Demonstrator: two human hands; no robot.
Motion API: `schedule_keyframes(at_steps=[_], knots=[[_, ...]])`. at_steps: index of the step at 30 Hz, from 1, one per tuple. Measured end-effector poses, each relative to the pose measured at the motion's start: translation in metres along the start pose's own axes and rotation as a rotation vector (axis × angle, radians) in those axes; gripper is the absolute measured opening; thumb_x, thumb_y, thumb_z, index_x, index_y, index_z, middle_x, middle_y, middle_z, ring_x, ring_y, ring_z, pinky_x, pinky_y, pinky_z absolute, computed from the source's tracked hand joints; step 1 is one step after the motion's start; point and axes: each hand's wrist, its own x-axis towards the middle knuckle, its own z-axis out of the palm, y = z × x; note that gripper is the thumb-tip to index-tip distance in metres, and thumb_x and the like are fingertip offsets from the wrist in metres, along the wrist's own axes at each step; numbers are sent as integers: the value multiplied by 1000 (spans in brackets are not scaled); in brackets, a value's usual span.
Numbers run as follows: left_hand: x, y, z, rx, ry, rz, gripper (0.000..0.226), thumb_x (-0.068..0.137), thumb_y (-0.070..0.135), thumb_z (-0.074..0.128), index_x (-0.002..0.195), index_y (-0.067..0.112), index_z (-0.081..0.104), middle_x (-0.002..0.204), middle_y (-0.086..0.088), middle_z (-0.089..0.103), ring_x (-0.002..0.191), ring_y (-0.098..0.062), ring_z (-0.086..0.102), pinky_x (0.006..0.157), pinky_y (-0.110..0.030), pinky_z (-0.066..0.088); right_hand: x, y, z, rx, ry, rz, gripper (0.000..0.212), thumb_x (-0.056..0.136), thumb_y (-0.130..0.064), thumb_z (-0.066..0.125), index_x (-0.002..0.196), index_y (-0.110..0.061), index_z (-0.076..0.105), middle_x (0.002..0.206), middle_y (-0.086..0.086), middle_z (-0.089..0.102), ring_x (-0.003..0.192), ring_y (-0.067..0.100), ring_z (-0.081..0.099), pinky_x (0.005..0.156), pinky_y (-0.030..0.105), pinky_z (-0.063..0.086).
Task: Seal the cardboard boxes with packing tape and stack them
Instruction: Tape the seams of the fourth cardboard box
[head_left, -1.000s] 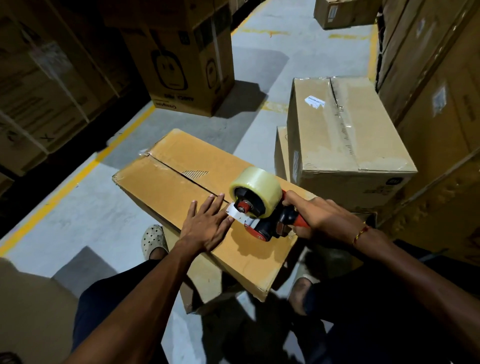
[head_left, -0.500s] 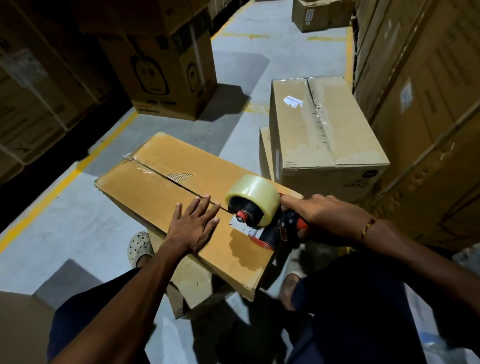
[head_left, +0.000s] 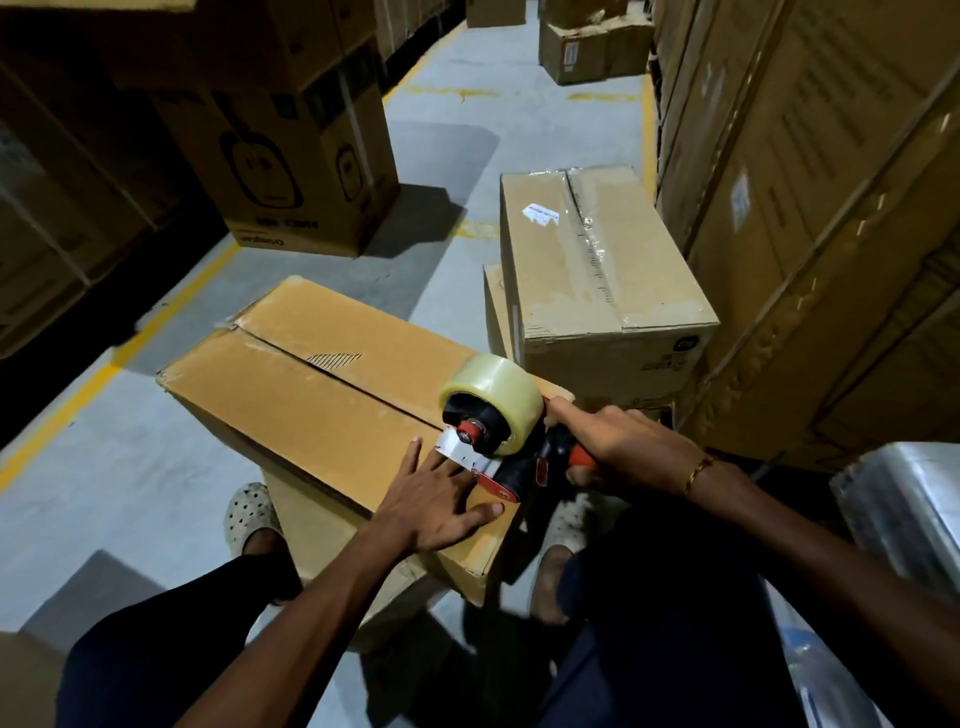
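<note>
A brown cardboard box (head_left: 311, 384) lies in front of me on another box, its two top flaps meeting in an untaped seam. My right hand (head_left: 618, 441) grips the orange handle of a red and black tape dispenser (head_left: 498, 431) carrying a clear tape roll, held at the near end of that seam. My left hand (head_left: 436, 499) presses flat on the box top by the near corner, fingers spread, touching the dispenser's front. To the right a sealed box (head_left: 597, 270) with shiny tape down its middle sits on top of another box.
Tall stacked cartons (head_left: 810, 208) wall the right side. A printed carton (head_left: 291, 166) stands back left beside dark shelving. More boxes (head_left: 587, 47) lie far down the grey floor with yellow lines. A plastic-wrapped bundle (head_left: 904, 519) is at my right. My feet stand under the box.
My left hand has slid toward the box's near corner, next to the dispenser. The dispenser has drawn back to the near edge of the seam. My head has moved left.
</note>
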Motion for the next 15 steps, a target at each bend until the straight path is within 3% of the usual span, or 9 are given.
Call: schedule_keyframes(at_steps=[2, 6, 11, 15], knots=[[-1, 3, 4, 1, -22, -29, 94, 80, 92, 5, 160, 41, 10, 168, 0, 16, 156, -23, 3, 119, -60, -15, -2, 0, 1, 9, -2, 24, 67, 90, -23, 67, 137, -42, 23, 98, 9, 64, 91, 37, 63, 83, 53, 54], [-1, 14, 3, -7, -61, -109, 119, 62, 105, 8, 160, 37, 18, 167, 0, 19, 156, -26, -2, 116, -65, -16, -5, -1, 0, 12, -21, 48, 65, 92, -26, 67, 140, -41, 26, 104, 8, 62, 99, 34, 62, 86, 48, 51], [-3, 21, 4, -51, -9, -151, 108, 71, 97, 29, 159, 35, 21, 166, 2, 23, 155, -24, 4, 118, -63, -13, -5, -3, -2, 6, -27, 71, 62, 92, -22, 67, 138, -40, 30, 101, 7, 63, 97, 33, 62, 85, 49, 51], [-9, 16, 6, -67, 79, -164, 104, 67, 87, 29, 155, 33, 32, 164, 3, 28, 153, -22, 9, 121, -59, -8, -5, -11, -4, 5, -29, 86, 57, 93, -26, 66, 133, -42, 28, 103, 9, 61, 98, 34, 61, 87, 53, 52]])
